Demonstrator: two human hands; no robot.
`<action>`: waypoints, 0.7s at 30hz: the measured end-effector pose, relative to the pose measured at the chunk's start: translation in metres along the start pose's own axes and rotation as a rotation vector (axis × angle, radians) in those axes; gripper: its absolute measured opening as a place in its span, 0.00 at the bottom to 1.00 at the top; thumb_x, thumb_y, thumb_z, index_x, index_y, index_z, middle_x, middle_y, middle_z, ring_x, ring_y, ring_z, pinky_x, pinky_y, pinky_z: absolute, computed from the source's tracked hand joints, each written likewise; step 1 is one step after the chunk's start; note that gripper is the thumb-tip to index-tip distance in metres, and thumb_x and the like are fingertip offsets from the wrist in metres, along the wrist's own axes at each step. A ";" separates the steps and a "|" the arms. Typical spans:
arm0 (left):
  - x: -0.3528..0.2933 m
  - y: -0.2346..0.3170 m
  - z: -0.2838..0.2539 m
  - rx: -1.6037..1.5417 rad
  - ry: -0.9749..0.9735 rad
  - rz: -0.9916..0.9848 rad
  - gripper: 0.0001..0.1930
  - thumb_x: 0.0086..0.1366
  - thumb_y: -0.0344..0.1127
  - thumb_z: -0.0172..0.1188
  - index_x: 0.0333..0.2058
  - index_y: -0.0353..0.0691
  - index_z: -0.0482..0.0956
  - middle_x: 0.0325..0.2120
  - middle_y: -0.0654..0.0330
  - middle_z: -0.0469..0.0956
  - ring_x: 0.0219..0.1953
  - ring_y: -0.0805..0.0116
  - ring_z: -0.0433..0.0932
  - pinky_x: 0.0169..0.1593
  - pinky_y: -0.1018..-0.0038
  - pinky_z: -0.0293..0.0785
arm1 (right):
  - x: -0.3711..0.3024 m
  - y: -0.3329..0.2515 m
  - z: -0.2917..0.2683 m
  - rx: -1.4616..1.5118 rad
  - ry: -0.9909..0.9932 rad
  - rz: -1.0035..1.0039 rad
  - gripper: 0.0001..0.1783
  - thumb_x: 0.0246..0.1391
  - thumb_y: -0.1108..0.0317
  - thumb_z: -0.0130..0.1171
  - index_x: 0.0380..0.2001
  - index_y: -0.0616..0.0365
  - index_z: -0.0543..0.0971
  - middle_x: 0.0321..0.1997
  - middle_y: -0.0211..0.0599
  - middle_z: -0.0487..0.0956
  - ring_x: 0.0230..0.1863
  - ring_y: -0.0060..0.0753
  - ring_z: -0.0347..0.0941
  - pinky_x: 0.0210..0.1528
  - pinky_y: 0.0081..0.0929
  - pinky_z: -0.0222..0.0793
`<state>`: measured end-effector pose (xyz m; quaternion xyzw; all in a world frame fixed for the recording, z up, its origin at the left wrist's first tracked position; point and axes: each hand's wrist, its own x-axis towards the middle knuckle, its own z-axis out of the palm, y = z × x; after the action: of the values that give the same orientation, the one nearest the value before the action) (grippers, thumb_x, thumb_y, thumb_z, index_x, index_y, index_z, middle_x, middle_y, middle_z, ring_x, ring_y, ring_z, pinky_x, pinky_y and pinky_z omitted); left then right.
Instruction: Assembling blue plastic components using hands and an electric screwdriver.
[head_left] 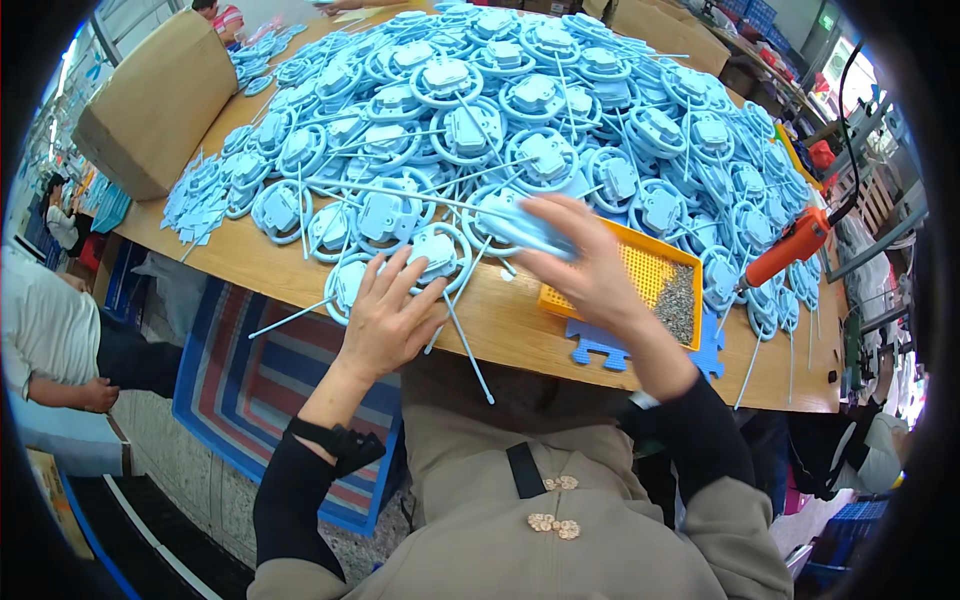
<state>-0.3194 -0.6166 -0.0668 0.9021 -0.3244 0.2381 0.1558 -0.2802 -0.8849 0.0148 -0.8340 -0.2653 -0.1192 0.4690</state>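
My left hand [392, 312] lies with spread fingers on the light-blue ring-shaped plastic parts at the near edge of a large heap. Under its fingertips is one such part [437, 250], with a boxy centre inside its ring. My right hand [592, 262] grips another light-blue ring-shaped plastic part [522, 228], tilted and blurred by motion, above the table. Thin light-blue rods [468, 345] stick out of the heap, some past the table's front edge. Just beneath my right hand stands a yellow tray [640, 262] holding many small metal screws [675, 305].
A blue foam mat [600, 345] lies under the tray. An orange power screwdriver [790, 250] hangs from a black cord at the right. A cardboard box [155, 105] stands at the table's left end. Another person [50, 330] is at the left; a striped blue container [270, 400] stands below the table.
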 end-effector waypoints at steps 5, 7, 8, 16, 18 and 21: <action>-0.002 0.009 0.011 0.181 0.073 -0.304 0.45 0.46 0.51 0.71 0.63 0.49 0.61 0.65 0.49 0.51 0.68 0.39 0.45 0.63 0.40 0.43 | 0.055 0.039 0.095 -0.222 0.161 -0.193 0.33 0.39 0.59 0.71 0.52 0.52 0.75 0.57 0.50 0.69 0.60 0.55 0.61 0.62 0.47 0.56; -0.006 0.001 0.014 0.238 0.085 -0.374 0.47 0.46 0.52 0.71 0.64 0.49 0.60 0.66 0.50 0.49 0.69 0.40 0.43 0.63 0.39 0.43 | 0.062 0.035 0.114 -0.340 0.133 -0.170 0.38 0.39 0.59 0.71 0.56 0.50 0.71 0.61 0.51 0.65 0.65 0.58 0.54 0.65 0.52 0.51; -0.005 0.001 0.018 0.254 0.067 -0.394 0.46 0.46 0.52 0.71 0.64 0.49 0.60 0.66 0.50 0.49 0.69 0.42 0.42 0.63 0.39 0.44 | 0.060 0.037 0.115 -0.367 0.145 -0.143 0.38 0.39 0.59 0.71 0.56 0.50 0.71 0.61 0.51 0.65 0.65 0.58 0.54 0.65 0.52 0.51; -0.001 -0.003 0.026 0.280 0.108 -0.286 0.43 0.49 0.51 0.70 0.62 0.48 0.63 0.65 0.51 0.53 0.68 0.45 0.48 0.63 0.42 0.46 | -0.010 0.006 0.026 -0.051 0.053 -0.082 0.31 0.47 0.63 0.66 0.55 0.56 0.71 0.61 0.50 0.66 0.63 0.53 0.60 0.62 0.42 0.57; -0.003 -0.001 0.026 0.287 0.136 -0.261 0.41 0.48 0.48 0.71 0.61 0.46 0.65 0.64 0.51 0.57 0.67 0.46 0.52 0.64 0.43 0.47 | -0.049 0.002 -0.022 -0.037 0.070 -0.071 0.25 0.49 0.67 0.64 0.51 0.59 0.74 0.56 0.48 0.71 0.59 0.49 0.66 0.58 0.36 0.63; -0.007 0.002 0.022 0.323 0.129 -0.231 0.37 0.51 0.45 0.68 0.60 0.44 0.66 0.63 0.49 0.58 0.66 0.45 0.53 0.65 0.45 0.47 | -0.112 0.013 -0.089 -0.196 0.183 0.147 0.18 0.49 0.70 0.63 0.45 0.62 0.77 0.47 0.45 0.77 0.50 0.46 0.73 0.53 0.34 0.67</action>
<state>-0.3185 -0.6242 -0.0891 0.9295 -0.1658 0.3248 0.0560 -0.3614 -1.0021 0.0026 -0.8785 -0.1470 -0.1853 0.4151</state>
